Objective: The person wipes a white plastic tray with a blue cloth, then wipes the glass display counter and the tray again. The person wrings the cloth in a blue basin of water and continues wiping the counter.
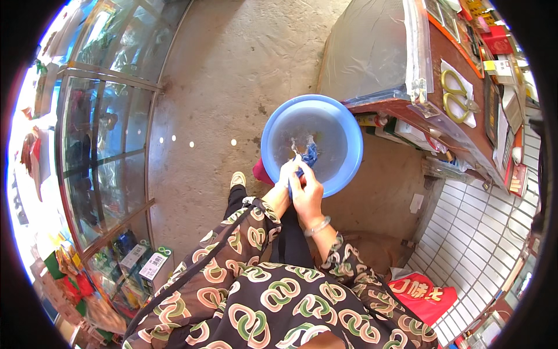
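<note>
Both my hands are held together over the near side of a round blue plastic basin (350, 150). A wet, dark blue cloth (310, 155) is bunched between them, and water runs off it towards the basin. My left hand (285, 176) grips the cloth from the left. Pressed close against it, my right hand (308, 192) has its fingers curled round the same cloth. A bangle (318, 227) circles my right wrist. Greyish water (301, 122) fills the bottom of the basin. Part of the cloth is hidden by my fingers.
A dark red object (262, 172) shows under the basin's left edge. At right stands a counter (440, 102) with scissors (455, 97) on top. A glass display cabinet (109, 122) lines the left. A red bag (425, 296) lies by the white tiled surface (462, 231). My shoe (238, 179) rests on the concrete floor (209, 100).
</note>
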{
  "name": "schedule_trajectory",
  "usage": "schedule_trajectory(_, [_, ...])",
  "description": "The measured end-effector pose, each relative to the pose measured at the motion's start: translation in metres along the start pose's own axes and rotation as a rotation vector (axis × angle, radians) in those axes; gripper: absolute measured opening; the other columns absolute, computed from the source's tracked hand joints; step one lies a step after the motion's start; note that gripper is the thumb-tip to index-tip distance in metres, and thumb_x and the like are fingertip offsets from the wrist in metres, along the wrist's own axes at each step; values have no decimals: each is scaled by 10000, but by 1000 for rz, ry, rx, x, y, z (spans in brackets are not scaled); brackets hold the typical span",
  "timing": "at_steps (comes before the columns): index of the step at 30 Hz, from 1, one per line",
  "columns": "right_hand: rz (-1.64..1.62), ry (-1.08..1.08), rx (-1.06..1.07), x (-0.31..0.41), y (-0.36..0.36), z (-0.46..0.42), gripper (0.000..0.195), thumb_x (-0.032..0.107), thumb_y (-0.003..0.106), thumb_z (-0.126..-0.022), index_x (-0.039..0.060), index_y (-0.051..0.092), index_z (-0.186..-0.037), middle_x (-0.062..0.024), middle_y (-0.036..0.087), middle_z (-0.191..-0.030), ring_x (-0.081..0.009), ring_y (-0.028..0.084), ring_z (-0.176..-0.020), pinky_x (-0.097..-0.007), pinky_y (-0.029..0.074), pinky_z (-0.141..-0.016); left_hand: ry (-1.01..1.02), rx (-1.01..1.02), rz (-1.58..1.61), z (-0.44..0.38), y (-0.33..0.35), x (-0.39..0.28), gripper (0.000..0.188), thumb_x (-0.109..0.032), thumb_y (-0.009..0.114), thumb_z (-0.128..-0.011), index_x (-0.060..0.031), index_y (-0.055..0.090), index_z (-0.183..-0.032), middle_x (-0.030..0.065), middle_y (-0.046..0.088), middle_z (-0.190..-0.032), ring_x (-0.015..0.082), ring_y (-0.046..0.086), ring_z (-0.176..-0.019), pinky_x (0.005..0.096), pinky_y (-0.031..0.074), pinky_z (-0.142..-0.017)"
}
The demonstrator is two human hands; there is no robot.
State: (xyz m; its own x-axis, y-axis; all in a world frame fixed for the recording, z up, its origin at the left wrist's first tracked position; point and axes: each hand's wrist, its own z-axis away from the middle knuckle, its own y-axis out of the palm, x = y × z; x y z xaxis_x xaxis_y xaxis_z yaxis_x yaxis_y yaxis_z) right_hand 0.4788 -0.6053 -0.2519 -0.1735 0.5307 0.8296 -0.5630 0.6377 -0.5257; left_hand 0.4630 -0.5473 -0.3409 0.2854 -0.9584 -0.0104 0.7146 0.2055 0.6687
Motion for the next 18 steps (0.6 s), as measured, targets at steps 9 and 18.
schedule_trajectory(9, [44,-15,-181,-123,-22,-82,164,71,559,-793,-8,639,-913,-154,649,-842,-240,634,-763,-309,480,-691,190,-172,-1124,-19,26,-7,425,-277,588,-812,29,520,-1100,93,601,-904,137,540,-782,281,441,-650])
schedule_trajectory(18, [771,350,156,-112,-69,-87,684,55,590,-681,194,314,-1291,-146,524,-1113,-342,564,-913,-427,483,-710,316,-315,-1350,-22,-37,-36,796,-88,650,-723,-50,196,-1376,120,544,-999,174,518,-907,290,412,-836])
